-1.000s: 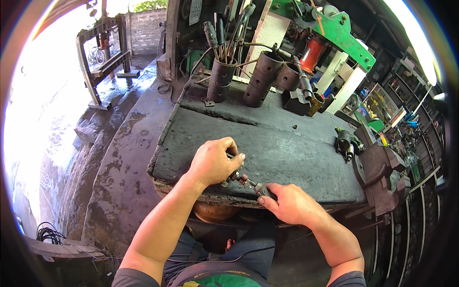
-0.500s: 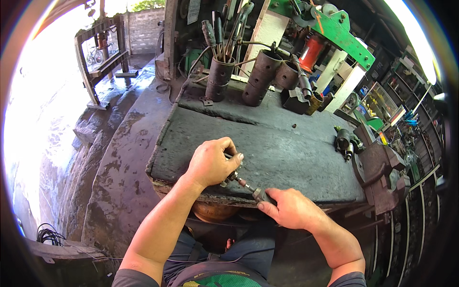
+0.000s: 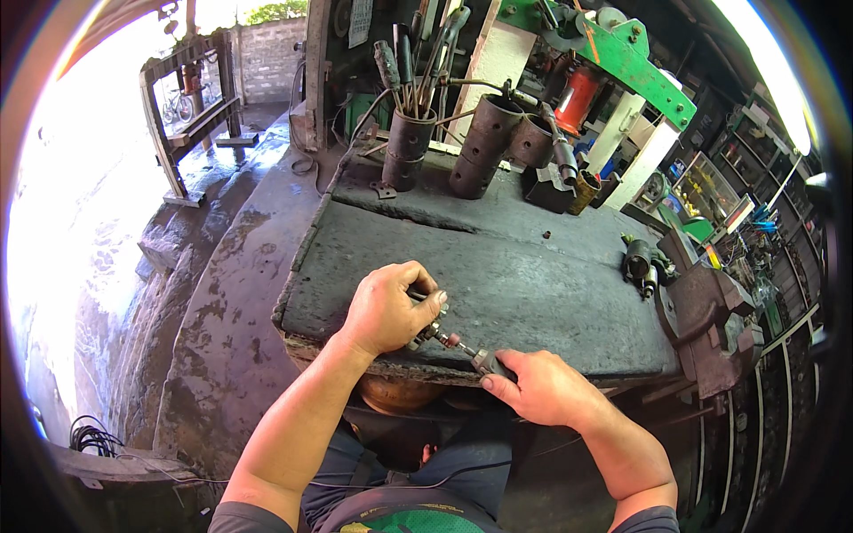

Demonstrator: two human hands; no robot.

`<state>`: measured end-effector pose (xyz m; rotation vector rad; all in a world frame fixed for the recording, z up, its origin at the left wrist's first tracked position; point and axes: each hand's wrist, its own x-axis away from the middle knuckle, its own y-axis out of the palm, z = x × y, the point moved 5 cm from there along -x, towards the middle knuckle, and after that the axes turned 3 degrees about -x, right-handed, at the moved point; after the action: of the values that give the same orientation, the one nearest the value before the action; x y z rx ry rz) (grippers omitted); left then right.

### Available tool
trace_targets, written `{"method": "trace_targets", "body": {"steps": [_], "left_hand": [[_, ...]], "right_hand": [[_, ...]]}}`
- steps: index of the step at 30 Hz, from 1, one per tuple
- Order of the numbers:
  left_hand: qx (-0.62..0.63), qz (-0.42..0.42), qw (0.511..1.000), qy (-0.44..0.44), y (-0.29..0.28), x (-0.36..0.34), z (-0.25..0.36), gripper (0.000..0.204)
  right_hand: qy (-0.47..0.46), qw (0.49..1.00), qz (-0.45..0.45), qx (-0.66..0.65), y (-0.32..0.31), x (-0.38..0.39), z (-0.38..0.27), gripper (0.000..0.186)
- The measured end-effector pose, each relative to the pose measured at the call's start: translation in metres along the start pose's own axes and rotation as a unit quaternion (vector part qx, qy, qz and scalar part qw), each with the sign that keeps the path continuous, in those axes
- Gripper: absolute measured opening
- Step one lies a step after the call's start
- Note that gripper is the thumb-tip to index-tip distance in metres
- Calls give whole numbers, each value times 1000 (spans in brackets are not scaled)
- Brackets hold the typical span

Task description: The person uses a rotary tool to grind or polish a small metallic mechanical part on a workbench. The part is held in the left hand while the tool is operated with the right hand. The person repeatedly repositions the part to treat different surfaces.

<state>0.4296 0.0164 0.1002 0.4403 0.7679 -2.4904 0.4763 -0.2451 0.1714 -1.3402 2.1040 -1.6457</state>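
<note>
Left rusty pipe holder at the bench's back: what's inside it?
The rusty pipe holder holds upright tool handles and rods. Their lower ends are hidden by its wall.

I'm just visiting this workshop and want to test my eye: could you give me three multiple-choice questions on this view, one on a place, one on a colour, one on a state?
1. Where is the small metal part that both hands hold?
A. at the near edge of the workbench
B. inside a pipe holder
C. on the floor

2. What colour is the press frame at the back?
A. yellow
B. green
C. white

3. How is the left hand?
A. open and flat
B. closed around the part
C. off the bench

Answers: 1 A, it lies at the workbench front edge; 2 B, its arm is plainly green; 3 B, fingers curl on the part, and the right hand grips its other end.
</note>
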Motion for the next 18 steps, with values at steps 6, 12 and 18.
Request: {"method": "trace_targets", "body": {"steps": [6, 12, 18], "left_hand": [[22, -5, 1000, -14, 3, 0, -1, 28], [14, -3, 1000, -10, 2, 0, -1, 28], [7, -3, 1000, -7, 1, 0, -2, 29]], "right_hand": [[12, 1000, -6, 5, 0, 2, 3, 57], [-11, 1000, 6, 6, 0, -1, 2, 54], [-15, 1000, -5, 10, 0, 1, -2, 53]]}}
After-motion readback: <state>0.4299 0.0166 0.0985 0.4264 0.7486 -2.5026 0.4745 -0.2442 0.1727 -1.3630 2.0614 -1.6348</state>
